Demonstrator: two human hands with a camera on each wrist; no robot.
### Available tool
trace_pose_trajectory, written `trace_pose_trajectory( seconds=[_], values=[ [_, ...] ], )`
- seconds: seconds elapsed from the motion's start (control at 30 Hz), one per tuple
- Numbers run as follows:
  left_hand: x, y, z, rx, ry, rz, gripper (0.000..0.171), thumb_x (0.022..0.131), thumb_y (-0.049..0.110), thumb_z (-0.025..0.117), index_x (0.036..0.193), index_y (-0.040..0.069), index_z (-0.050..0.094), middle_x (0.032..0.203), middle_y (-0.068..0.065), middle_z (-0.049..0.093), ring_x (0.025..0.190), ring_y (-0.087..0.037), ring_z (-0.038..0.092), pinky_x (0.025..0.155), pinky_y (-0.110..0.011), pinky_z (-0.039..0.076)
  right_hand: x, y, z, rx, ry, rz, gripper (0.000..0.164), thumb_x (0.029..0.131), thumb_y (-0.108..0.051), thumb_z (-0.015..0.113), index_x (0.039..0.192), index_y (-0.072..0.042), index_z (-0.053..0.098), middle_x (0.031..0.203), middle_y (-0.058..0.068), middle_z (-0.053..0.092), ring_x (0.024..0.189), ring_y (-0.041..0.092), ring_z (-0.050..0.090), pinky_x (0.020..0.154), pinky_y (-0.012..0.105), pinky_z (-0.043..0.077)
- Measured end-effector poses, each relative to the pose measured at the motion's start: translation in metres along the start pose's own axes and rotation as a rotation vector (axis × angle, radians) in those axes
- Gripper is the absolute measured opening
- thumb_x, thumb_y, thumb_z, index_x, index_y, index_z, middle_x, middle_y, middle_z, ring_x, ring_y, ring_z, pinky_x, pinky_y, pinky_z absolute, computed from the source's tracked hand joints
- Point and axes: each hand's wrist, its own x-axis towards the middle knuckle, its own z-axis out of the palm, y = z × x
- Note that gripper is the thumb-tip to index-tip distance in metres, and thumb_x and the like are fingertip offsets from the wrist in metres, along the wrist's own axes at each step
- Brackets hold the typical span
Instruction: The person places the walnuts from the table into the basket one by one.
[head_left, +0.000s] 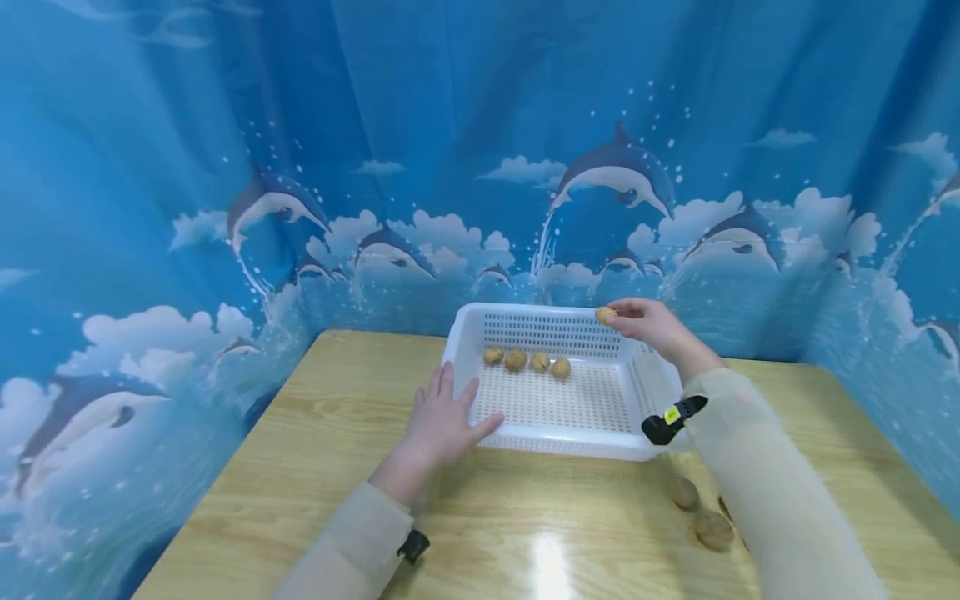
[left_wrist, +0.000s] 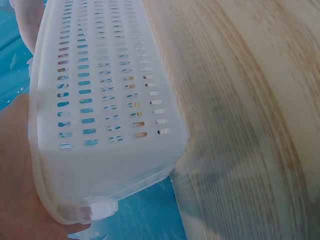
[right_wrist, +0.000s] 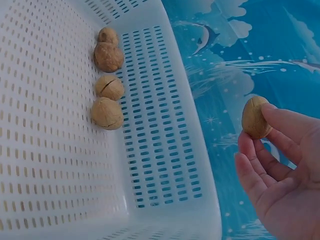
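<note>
A white perforated plastic basket (head_left: 562, 440) stands on the table, with several walnuts (head_left: 516, 360) in a row along its back side. My right hand (head_left: 651, 323) pinches a walnut (right_wrist: 255, 118) between thumb and fingertips, up by the basket's back right corner. In the right wrist view this walnut shows a thin crack, and the other fingers are loosely bent under it. My left hand (head_left: 444, 421) lies at the basket's left front corner, fingers spread, touching the rim (left_wrist: 34, 120).
Several more walnuts (head_left: 713, 530) lie on the wooden table (head_left: 315, 433) at the front right, partly hidden by the right sleeve (head_left: 772, 483). A blue curtain (head_left: 450, 125) printed with dolphins hangs behind the table and along its sides.
</note>
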Motion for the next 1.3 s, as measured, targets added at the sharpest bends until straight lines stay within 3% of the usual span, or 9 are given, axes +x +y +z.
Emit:
trace_pose_trajectory(
  seconds=[0.33, 0.53, 0.67, 1.0, 1.3],
  values=[
    [-0.001, 0.004, 0.002, 0.005, -0.004, 0.003, 0.084, 0.084, 0.074, 0.033, 0.146, 0.017, 0.032, 0.154, -0.019, 0.000, 0.140, -0.036, -0.002, 0.107, -0.060, 0.009, 0.021, 0.005, 0.011, 0.042, 0.005, 0.020, 0.059, 0.094, -0.037, 0.054, 0.140, -0.005, 0.038, 0.139, 0.020, 0.039, 0.125, 0.038, 0.039, 0.102, 0.053, 0.033],
    [-0.001, 0.005, 0.005, 0.004, -0.005, 0.001, 0.082, 0.085, 0.071, 0.038, 0.146, 0.016, 0.033, 0.154, -0.019, 0.001, 0.140, -0.036, -0.001, 0.107, -0.061, 0.010, 0.031, 0.021, 0.022, 0.071, 0.000, 0.056, 0.062, 0.094, -0.038, 0.054, 0.142, -0.005, 0.035, 0.141, 0.021, 0.037, 0.127, 0.037, 0.038, 0.103, 0.052, 0.033],
    [-0.001, 0.006, 0.005, 0.006, -0.002, -0.004, 0.083, 0.085, 0.072, 0.037, 0.146, 0.016, 0.033, 0.154, -0.019, 0.001, 0.140, -0.035, -0.001, 0.107, -0.060, 0.012, 0.037, 0.036, 0.028, -0.001, -0.046, 0.076, 0.061, 0.094, -0.037, 0.055, 0.141, -0.004, 0.037, 0.142, 0.021, 0.037, 0.126, 0.037, 0.039, 0.102, 0.051, 0.035],
    [0.000, 0.005, 0.001, 0.012, 0.018, -0.020, 0.081, 0.085, 0.070, 0.040, 0.146, 0.017, 0.033, 0.154, -0.019, 0.002, 0.140, -0.036, 0.001, 0.105, -0.061, 0.017, 0.050, 0.047, 0.038, -0.277, -0.089, -0.011, 0.040, 0.093, -0.024, 0.059, 0.124, 0.001, 0.056, 0.124, 0.022, 0.054, 0.110, 0.035, 0.053, 0.088, 0.046, 0.048],
    [0.001, 0.002, 0.001, -0.005, 0.005, -0.030, 0.082, 0.085, 0.071, 0.039, 0.147, 0.017, 0.031, 0.154, -0.018, 0.000, 0.140, -0.036, -0.001, 0.105, -0.062, 0.015, 0.055, 0.048, 0.042, -0.317, -0.130, 0.007, 0.036, 0.092, -0.016, 0.059, 0.122, 0.004, 0.056, 0.122, 0.024, 0.055, 0.109, 0.036, 0.053, 0.086, 0.045, 0.048]
  ],
)
